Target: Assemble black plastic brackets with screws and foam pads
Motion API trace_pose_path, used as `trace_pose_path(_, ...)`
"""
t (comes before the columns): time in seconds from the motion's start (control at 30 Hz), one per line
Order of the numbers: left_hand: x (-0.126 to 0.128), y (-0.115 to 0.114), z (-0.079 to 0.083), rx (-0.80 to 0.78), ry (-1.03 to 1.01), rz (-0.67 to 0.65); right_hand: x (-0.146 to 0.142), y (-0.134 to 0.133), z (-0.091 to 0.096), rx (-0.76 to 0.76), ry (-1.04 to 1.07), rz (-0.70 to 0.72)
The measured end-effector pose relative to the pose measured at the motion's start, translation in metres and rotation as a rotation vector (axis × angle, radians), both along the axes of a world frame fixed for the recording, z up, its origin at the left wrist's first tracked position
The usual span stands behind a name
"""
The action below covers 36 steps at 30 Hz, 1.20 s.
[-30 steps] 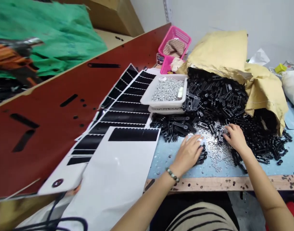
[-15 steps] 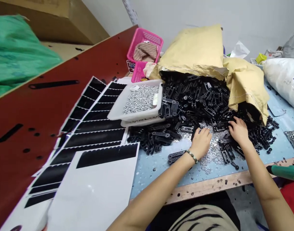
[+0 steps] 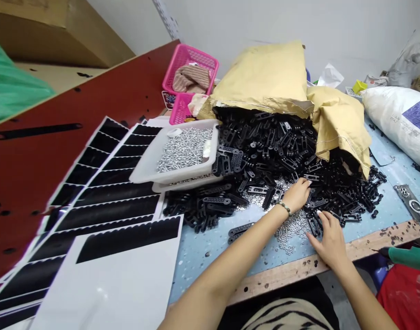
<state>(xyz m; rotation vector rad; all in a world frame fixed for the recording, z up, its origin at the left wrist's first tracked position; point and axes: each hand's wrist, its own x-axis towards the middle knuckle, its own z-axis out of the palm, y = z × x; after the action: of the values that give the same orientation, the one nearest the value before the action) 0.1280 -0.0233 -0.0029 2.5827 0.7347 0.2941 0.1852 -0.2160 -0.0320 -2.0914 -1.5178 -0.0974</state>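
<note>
My left hand (image 3: 297,196), with a beaded bracelet at its wrist, reaches into the heap of black plastic link parts (image 3: 275,146). Its fingers are drawn together, and what the tips grip, if anything, is hidden. Beside it, nearer the table edge, my right hand (image 3: 330,238) has thumb and forefinger apart around a small black link part (image 3: 313,226) lying on the table. Small metal nuts (image 3: 288,233) are scattered beneath and in front of my left hand. A pair of longer black link parts (image 3: 240,230) lies left of my forearm.
A white tub of screws (image 3: 141,172) stands left of the heap. Yellow paper sacks (image 3: 261,75) lie open behind it. White sheets with black strips (image 3: 120,270) cover the left. A phone-like grey plate (image 3: 411,201), a white sack (image 3: 398,117) and a green-handled tool (image 3: 407,257) are at right.
My left hand has shifted right and deeper along the heap. My right hand has drawn back from the heap toward the table edge. The view has turned slightly right.
</note>
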Motion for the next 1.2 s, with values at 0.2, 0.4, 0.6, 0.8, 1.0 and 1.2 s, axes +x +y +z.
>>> trace_pose_path(0.2,-0.005,-0.002,0.006,-0.066,-0.001,-0.020,-0.002,0.014,-0.017,0.005,0.042,-0.006)
trace_pose_path(0.4,-0.026,-0.018,0.017,-0.028,-0.101,0.043,0.041,0.030,0.020,0.172,0.124,0.066)
trace_pose_path(0.6,-0.042,-0.056,-0.001,0.161,-0.115,-0.267,0.073,0.033,0.056,0.394,0.107,-0.216)
trace_pose_path(0.8,-0.004,-0.035,-0.009,0.167,-0.100,-0.070,0.006,-0.038,-0.003,0.065,0.164,-0.093)
trace_pose_path(1.0,0.014,-0.008,-0.006,0.093,-0.136,-0.103,-0.008,-0.016,-0.040,-0.183,0.076,-0.292)
trace_pose_path(1.2,0.004,0.010,0.003,-0.004,-0.214,-0.004,0.016,0.043,-0.029,-0.288,0.108,-0.350)
